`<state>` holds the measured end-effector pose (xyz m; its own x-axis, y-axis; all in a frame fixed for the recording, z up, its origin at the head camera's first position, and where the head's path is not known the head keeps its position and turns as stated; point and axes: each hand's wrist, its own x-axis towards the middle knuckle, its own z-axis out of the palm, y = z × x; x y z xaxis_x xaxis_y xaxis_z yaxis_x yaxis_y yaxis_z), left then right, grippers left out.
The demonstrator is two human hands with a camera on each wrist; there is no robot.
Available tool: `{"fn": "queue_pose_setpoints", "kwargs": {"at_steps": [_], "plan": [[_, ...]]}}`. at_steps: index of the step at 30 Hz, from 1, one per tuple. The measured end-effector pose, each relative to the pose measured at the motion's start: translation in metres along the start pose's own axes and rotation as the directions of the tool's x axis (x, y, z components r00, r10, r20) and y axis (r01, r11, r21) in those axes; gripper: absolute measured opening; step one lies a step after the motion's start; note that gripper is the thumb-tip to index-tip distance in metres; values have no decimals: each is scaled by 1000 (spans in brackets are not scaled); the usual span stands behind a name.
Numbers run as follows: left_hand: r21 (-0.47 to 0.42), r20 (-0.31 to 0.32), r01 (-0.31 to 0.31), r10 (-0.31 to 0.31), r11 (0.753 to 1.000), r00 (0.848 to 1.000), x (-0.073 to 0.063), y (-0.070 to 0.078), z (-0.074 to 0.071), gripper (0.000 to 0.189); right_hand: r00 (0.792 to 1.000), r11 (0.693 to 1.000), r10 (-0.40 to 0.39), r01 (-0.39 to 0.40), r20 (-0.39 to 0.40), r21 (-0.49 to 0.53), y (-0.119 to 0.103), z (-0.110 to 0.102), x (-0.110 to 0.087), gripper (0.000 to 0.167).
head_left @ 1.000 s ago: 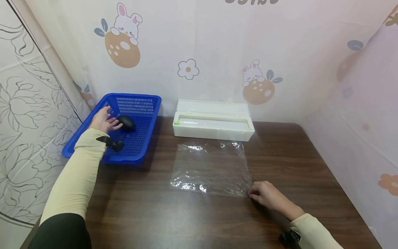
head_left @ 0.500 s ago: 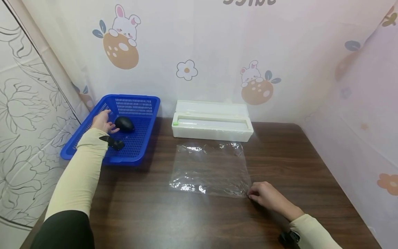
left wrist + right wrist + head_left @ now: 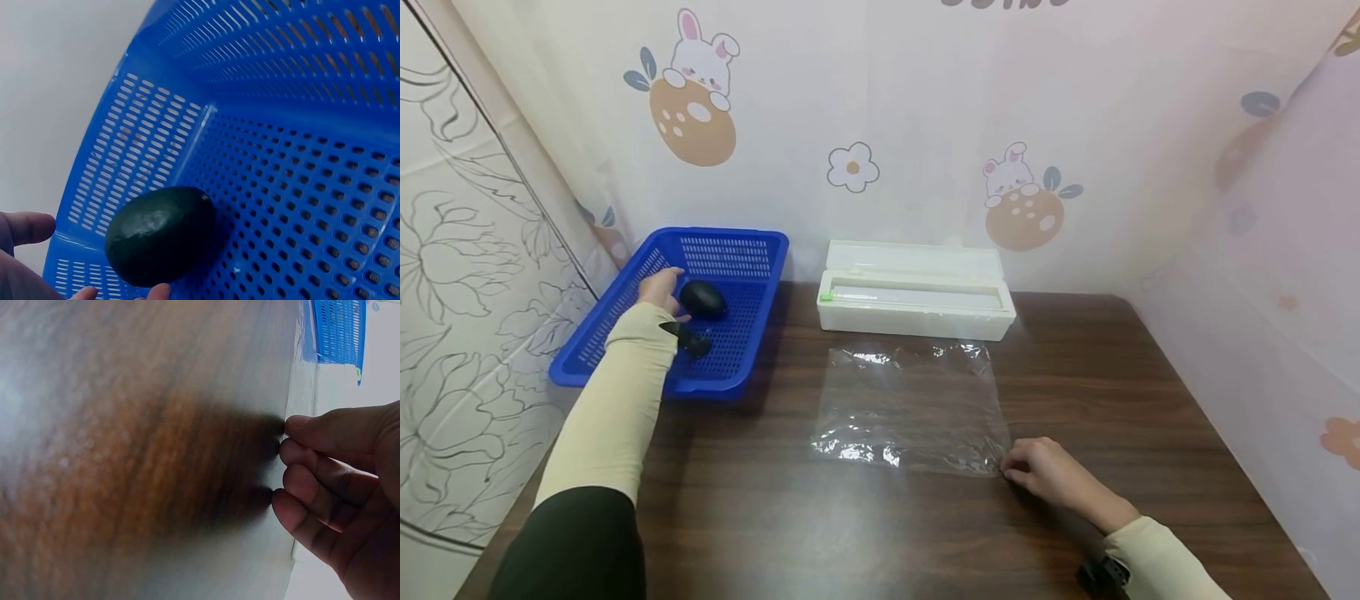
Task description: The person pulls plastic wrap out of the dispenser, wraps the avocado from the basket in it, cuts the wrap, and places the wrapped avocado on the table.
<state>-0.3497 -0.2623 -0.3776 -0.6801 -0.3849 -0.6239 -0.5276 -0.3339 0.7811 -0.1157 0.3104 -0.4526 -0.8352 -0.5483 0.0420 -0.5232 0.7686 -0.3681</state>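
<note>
A dark green avocado (image 3: 702, 298) lies in the blue plastic basket (image 3: 758, 333) at the left. My left hand (image 3: 658, 290) reaches in over the basket's left side, beside the avocado. In the left wrist view its thumb and fingertips are spread around the near end of the avocado (image 3: 159, 234), with the thumb apart from it. A sheet of clear plastic wrap (image 3: 910, 408) lies flat on the table. At its near right corner, my right hand (image 3: 1045, 471) pinches the edge with curled fingers, the fingertips down on the tabletop in the right wrist view.
Behind the wrap stands a long white plastic wrap dispenser (image 3: 917, 323) with its lid up and a green slider at its left end. The dark wood table (image 3: 820, 533) meets patterned curtains at the back and sides.
My left hand has moved a little to the right and turned, closer around the avocado. My right hand stays at the corner of the wrap.
</note>
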Motion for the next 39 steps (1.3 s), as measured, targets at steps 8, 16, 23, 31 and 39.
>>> {"fn": "queue_pose_setpoints", "kwargs": {"at_steps": [8, 16, 23, 31, 39], "plan": [[103, -36, -45, 49, 994, 998, 10, -6, 10, 70, 1000, 1000, -3, 4, -11, 9, 1, 1, -1, 11], [141, -90, -103, 117, 985, 989, 31, -10, 16, 77, 1000, 1000, 8, -8, -6, 12, 0, 1, -1, 10], [150, -139, -101, 122, 983, 983, 137, -13, 11, 103, 999, 1000, 11, -10, -30, 24, -3, 0, 0, 12], [232, -85, -61, 83, 971, 993, 41, -13, 23, 89, 999, 999, 17, -16, -29, 40, -5, 1, 0, 12], [225, -92, -79, 101, 971, 991, 28, -14, 28, 87, 999, 999, 29, -28, -32, 29, -2, 1, 2, 12]]}}
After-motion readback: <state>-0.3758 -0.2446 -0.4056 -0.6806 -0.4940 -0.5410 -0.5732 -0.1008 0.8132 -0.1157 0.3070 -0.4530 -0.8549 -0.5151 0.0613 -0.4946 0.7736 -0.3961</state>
